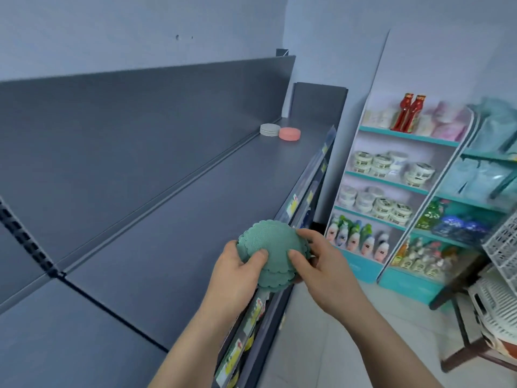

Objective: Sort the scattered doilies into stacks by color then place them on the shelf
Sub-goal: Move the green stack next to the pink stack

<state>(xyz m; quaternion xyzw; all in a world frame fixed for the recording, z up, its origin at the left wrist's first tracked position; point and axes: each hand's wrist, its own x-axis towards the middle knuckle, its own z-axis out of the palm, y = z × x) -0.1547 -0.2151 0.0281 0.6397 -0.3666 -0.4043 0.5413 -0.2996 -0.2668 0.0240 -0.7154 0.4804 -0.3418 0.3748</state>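
A stack of green scalloped doilies [272,247] is held between both hands above the front edge of the dark grey shelf [173,219]. My left hand [237,275] grips the stack's left side, thumb on top. My right hand [321,261] grips its right side, thumb on top and fingers curled round the far edge. Far down the shelf sit a white doily stack [269,129] and a pink doily stack [289,133], side by side and touching.
The shelf's front rail [307,189] carries yellow price tags. To the right stands a teal display rack [391,191] with jars and bottles. White plastic baskets [498,298] sit at the far right on a dark frame. Pale floor tiles lie between.
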